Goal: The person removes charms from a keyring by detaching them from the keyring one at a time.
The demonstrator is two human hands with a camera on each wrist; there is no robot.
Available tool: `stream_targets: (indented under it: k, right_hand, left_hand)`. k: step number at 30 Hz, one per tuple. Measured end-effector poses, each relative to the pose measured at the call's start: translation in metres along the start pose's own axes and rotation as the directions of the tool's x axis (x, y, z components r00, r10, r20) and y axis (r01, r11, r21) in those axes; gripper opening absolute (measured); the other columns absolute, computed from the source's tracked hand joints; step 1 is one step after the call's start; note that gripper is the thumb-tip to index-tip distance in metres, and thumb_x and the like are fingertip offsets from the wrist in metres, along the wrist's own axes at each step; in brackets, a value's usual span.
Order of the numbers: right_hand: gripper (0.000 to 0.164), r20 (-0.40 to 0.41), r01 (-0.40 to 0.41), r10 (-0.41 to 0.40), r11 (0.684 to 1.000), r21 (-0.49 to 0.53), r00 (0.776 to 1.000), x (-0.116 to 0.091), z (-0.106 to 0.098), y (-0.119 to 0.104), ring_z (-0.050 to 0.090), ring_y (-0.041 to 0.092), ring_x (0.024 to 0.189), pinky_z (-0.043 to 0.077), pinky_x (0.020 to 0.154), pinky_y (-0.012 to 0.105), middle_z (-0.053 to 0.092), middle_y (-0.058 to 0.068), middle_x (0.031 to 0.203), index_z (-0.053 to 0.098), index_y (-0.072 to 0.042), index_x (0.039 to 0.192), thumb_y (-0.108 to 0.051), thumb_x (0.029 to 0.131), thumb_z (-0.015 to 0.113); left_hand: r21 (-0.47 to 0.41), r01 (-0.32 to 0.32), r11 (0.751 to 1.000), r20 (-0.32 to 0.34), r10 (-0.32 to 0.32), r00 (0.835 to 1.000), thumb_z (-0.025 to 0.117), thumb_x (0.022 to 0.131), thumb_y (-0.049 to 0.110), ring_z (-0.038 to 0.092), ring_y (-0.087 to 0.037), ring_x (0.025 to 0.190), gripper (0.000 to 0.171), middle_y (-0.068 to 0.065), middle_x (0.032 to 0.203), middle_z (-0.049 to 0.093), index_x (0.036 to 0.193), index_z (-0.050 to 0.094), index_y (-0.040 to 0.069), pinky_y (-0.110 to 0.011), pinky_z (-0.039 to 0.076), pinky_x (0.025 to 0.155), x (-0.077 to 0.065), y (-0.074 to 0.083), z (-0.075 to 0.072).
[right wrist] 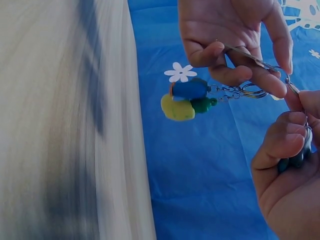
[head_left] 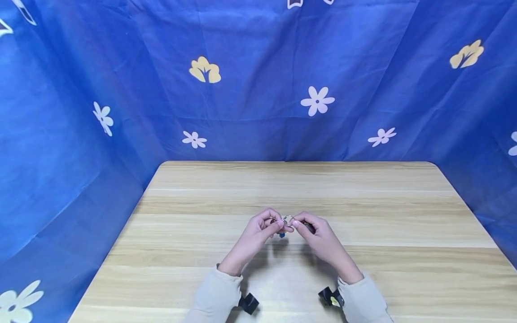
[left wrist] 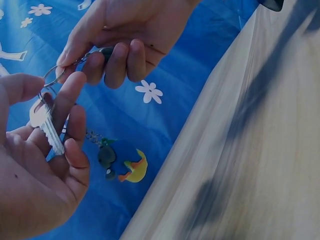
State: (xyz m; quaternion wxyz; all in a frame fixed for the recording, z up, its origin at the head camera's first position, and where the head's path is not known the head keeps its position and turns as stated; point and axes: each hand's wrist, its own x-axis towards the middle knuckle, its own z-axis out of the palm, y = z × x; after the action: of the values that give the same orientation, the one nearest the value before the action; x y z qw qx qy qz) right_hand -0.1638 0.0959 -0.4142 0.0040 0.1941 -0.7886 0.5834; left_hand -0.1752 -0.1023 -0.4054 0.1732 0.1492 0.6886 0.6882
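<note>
Above the table, my left hand and right hand meet at a metal split ring. A silver key lies along the left fingers, its bow linked near that ring, and the left thumb and forefinger pinch there. The right thumb and forefinger pinch the ring's other side. Its other fingers curl round a dark charm, partly hidden. Below the left fingers hang more rings with short chains and a blue charm, a yellow charm and a green charm.
A light wooden table lies beneath both hands. Blue cloth with printed flowers hangs behind it and at both sides. Black wrist devices sit by the pale sleeves.
</note>
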Motion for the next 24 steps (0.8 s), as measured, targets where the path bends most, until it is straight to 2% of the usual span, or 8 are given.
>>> stream_targets:
  k: [4,6,11,15,20,24]
  right_hand:
    - [0.017,-0.005,-0.004,0.004,1.0,0.0,1.0,-0.0004,-0.0019,0.0005,0.061,0.008,0.09,0.05,0.081,0.023,0.07,0.007,0.099,0.067,-0.01,0.102,-0.017,0.099,0.052]
    - [0.017,-0.009,-0.004,0.004,1.0,-0.003,1.0,-0.0005,-0.0029,0.0009,0.061,0.007,0.091,0.05,0.082,0.023,0.07,0.007,0.1,0.067,-0.009,0.102,-0.017,0.099,0.052]
    - [0.017,-0.011,-0.006,0.005,1.0,-0.01,1.0,-0.0007,-0.0047,0.0016,0.059,0.006,0.088,0.049,0.08,0.023,0.069,0.006,0.098,0.067,-0.01,0.102,-0.018,0.1,0.052]
    - [0.017,-0.011,-0.013,0.013,1.0,-0.014,1.0,-0.0006,-0.0043,0.002,0.06,0.008,0.09,0.049,0.081,0.023,0.07,0.007,0.099,0.067,-0.009,0.101,-0.017,0.099,0.052]
    - [0.018,-0.006,-0.031,0.031,0.999,0.007,0.999,-0.0007,-0.002,0.0012,0.061,0.01,0.099,0.049,0.09,0.025,0.07,0.007,0.103,0.066,-0.007,0.1,-0.017,0.1,0.052]
    - [0.019,0.002,-0.043,0.042,0.999,0.019,0.999,-0.0011,-0.0013,0.0008,0.06,0.008,0.096,0.048,0.088,0.024,0.069,0.009,0.103,0.065,-0.006,0.1,-0.018,0.1,0.051]
  left_hand:
    - [-0.005,-0.01,1.0,0.033,0.01,0.999,0.054,0.098,0.021,0.068,-0.013,0.102,0.014,-0.021,0.11,0.07,0.099,0.054,0.007,-0.03,0.049,0.093,0.0,-0.0007,-0.001]
    - [-0.002,-0.012,1.0,0.047,0.012,0.999,0.054,0.098,0.02,0.067,-0.016,0.107,0.016,-0.024,0.112,0.068,0.1,0.053,0.004,-0.031,0.048,0.098,0.0,-0.0011,-0.0015]
    - [0.032,-0.019,0.999,0.062,0.017,0.998,0.055,0.097,0.017,0.066,-0.018,0.109,0.018,-0.024,0.113,0.068,0.104,0.053,0.0,-0.029,0.049,0.095,-0.0002,-0.0018,-0.0026]
    - [0.054,-0.023,0.998,0.072,0.02,0.997,0.055,0.097,0.016,0.067,-0.017,0.105,0.02,-0.024,0.111,0.069,0.105,0.053,-0.003,-0.035,0.05,0.095,-0.0007,-0.0028,-0.0032]
    - [0.102,-0.019,0.995,0.051,0.014,0.999,0.056,0.096,0.014,0.066,-0.029,0.102,0.019,-0.022,0.105,0.07,0.103,0.057,-0.003,-0.044,0.051,0.092,-0.0012,-0.0029,-0.0036]
    - [0.125,-0.031,0.992,0.043,0.026,0.999,0.057,0.095,0.014,0.065,-0.031,0.101,0.018,-0.02,0.104,0.069,0.102,0.059,-0.002,-0.04,0.052,0.089,-0.0007,-0.003,-0.0046]
